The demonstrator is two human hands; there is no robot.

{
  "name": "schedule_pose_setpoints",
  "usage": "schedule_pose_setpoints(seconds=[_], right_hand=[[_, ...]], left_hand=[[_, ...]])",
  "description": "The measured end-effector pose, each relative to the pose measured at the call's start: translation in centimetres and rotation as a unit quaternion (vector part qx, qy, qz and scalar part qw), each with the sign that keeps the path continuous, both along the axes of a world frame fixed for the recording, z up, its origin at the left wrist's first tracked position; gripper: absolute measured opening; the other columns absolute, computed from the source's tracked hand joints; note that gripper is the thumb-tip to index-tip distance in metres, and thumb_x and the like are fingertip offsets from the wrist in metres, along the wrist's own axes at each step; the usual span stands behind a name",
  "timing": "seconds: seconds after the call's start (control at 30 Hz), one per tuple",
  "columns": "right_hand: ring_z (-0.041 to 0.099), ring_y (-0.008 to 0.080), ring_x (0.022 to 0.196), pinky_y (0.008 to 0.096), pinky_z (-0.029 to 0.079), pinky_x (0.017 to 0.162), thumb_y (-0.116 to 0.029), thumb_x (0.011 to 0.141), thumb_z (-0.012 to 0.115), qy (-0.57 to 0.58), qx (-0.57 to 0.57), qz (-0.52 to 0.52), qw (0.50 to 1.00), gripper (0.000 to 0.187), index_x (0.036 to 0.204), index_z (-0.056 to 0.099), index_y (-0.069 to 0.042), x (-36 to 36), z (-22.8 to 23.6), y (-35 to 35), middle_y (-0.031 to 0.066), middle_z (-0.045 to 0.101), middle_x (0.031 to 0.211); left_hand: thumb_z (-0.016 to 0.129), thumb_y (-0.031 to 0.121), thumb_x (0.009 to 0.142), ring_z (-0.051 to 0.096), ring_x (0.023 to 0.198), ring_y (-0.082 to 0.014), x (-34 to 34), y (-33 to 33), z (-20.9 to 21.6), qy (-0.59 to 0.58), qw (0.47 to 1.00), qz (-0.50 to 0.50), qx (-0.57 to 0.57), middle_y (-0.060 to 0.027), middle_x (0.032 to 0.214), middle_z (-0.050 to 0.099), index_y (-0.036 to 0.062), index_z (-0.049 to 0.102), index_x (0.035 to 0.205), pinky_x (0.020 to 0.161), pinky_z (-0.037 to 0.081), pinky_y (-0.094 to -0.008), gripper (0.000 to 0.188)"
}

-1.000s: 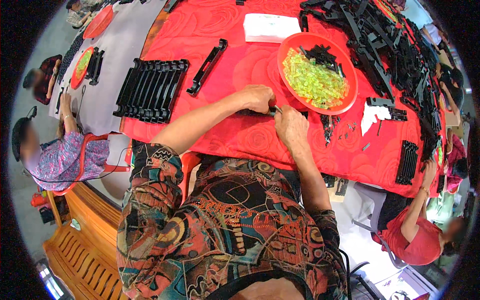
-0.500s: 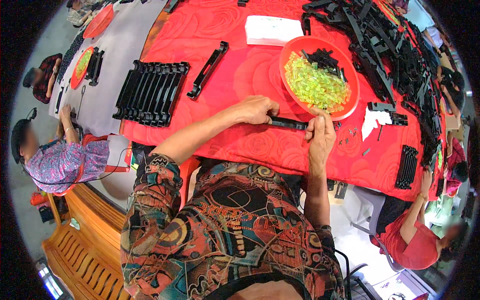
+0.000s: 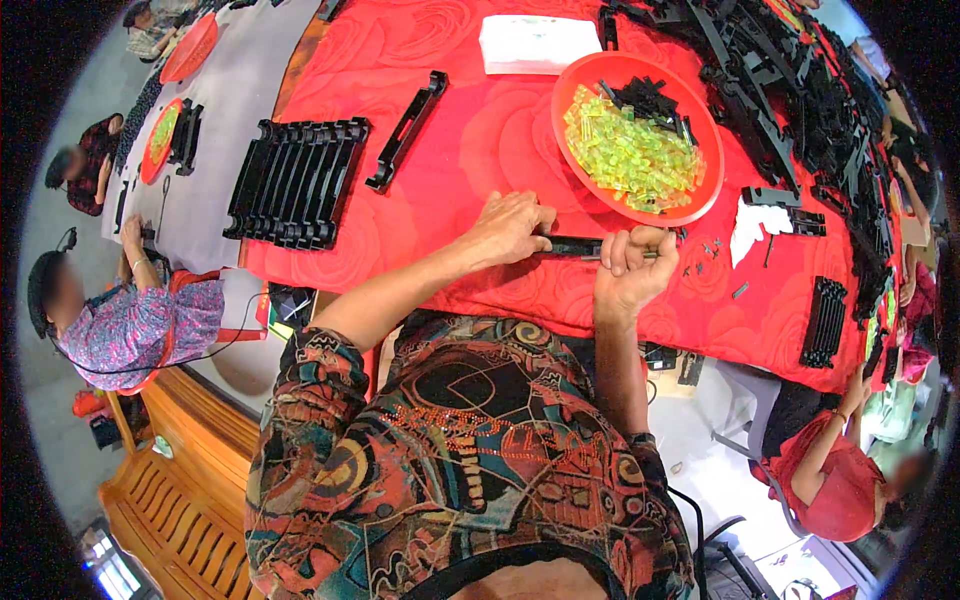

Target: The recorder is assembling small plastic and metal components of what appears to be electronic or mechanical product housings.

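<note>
A black plastic strip [image 3: 575, 246] lies at the table's near edge, between my hands. My left hand [image 3: 508, 230] is closed on the strip's left end, thumb and fingers pressing it down. Over its right end, my right hand [image 3: 632, 268] is curled with the fingers bent in. It seems to pinch something small and thin, too hidden to name. Just beyond it stands a red bowl [image 3: 566, 150] with many small yellow-green clear pieces [image 3: 635, 160] and a heap of small black pieces [image 3: 645, 97].
To the left lie a row of black strips [image 3: 298, 183] and a single one [image 3: 407, 132]. A white packet [image 3: 540, 45] sits behind the bowl. At right are a big pile of black parts [image 3: 760, 100], a white tissue [image 3: 757, 225] and a stacked black bundle [image 3: 823, 322]. Other people sit on both sides.
My right hand has drawn back from the bowl's rim and curled its fingers over the strip's right end. My left hand stays on the left end. The whole view has shifted slightly.
</note>
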State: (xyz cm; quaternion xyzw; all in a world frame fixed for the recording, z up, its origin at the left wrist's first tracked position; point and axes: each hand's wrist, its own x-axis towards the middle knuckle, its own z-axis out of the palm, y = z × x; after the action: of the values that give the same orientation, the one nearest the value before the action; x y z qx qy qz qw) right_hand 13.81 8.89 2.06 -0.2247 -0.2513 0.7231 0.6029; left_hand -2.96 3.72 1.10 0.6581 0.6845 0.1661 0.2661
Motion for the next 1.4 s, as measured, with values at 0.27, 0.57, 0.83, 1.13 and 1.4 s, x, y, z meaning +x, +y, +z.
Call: schedule_pose_setpoints(seconds=[0.27, 0.57, 0.83, 1.13, 1.4], right_hand=[[0.024, 0.0083, 0.039, 0.0248, 0.026, 0.038, -0.011, 0.089, 0.034, -0.058, 0.048, -0.036, 0.997, 0.024, 0.094, 0.052, 0.004, -2.2, -1.7, -0.4, -0.0026, 0.027, 0.051], [0.022, 0.008, 0.038, 0.0247, 0.024, 0.037, -0.009, 0.086, 0.035, -0.014, 0.028, -0.022, 0.999, 0.021, 0.092, 0.051, 0.004, -1.3, -2.7, -0.1, -0.0023, 0.025, 0.05], [0.021, 0.0067, 0.038, 0.0247, 0.023, 0.038, -0.008, 0.087, 0.034, -0.013, 0.02, -0.023, 0.999, 0.019, 0.09, 0.049, 0.004, -1.3, -2.6, -0.2, -0.003, 0.025, 0.05], [0.019, 0.0069, 0.037, 0.0244, 0.022, 0.036, -0.01, 0.087, 0.035, -0.034, 0.019, -0.03, 0.999, 0.019, 0.088, 0.049, 0.003, -1.4, -2.8, -0.1, -0.003, 0.022, 0.049], [0.021, 0.005, 0.038, 0.0236, 0.02, 0.035, -0.007, 0.087, 0.033, -0.058, 0.03, -0.042, 0.997, 0.019, 0.085, 0.049, 0.003, -1.6, -3.1, -0.2, -0.0041, 0.024, 0.049]], left_hand=[[0.077, 0.023, 0.068, 0.057, 0.082, -0.0291, 0.6, 0.3, 0.1, -0.02, 0.999, 0.033, -0.011, -0.0096, 0.078, 0.058, 0.0084, 0.06, 0.076, 0.068, 0.037, -0.043, 0.023], [0.078, 0.025, 0.066, 0.057, 0.083, -0.0284, 1.0, 0.0, -0.2, -0.023, 0.998, 0.057, 0.01, -0.0094, 0.077, 0.057, 0.0094, 0.061, 0.074, 0.068, 0.036, -0.0421, 0.024], [0.078, 0.026, 0.067, 0.056, 0.082, -0.0282, 1.3, 0.1, 0.2, -0.004, 0.998, 0.069, -0.012, -0.0096, 0.078, 0.056, 0.0095, 0.058, 0.076, 0.071, 0.036, -0.0411, 0.027], [0.078, 0.024, 0.066, 0.058, 0.084, -0.0287, 1.5, 0.6, 0.4, -0.001, 0.997, 0.07, -0.044, -0.009, 0.08, 0.059, 0.0082, 0.06, 0.075, 0.072, 0.037, -0.0426, 0.026], [0.078, 0.023, 0.066, 0.06, 0.083, -0.0301, 1.6, 0.6, 0.2, -0.003, 0.998, 0.063, -0.026, -0.0103, 0.08, 0.061, 0.0065, 0.06, 0.076, 0.07, 0.037, -0.0441, 0.027]])
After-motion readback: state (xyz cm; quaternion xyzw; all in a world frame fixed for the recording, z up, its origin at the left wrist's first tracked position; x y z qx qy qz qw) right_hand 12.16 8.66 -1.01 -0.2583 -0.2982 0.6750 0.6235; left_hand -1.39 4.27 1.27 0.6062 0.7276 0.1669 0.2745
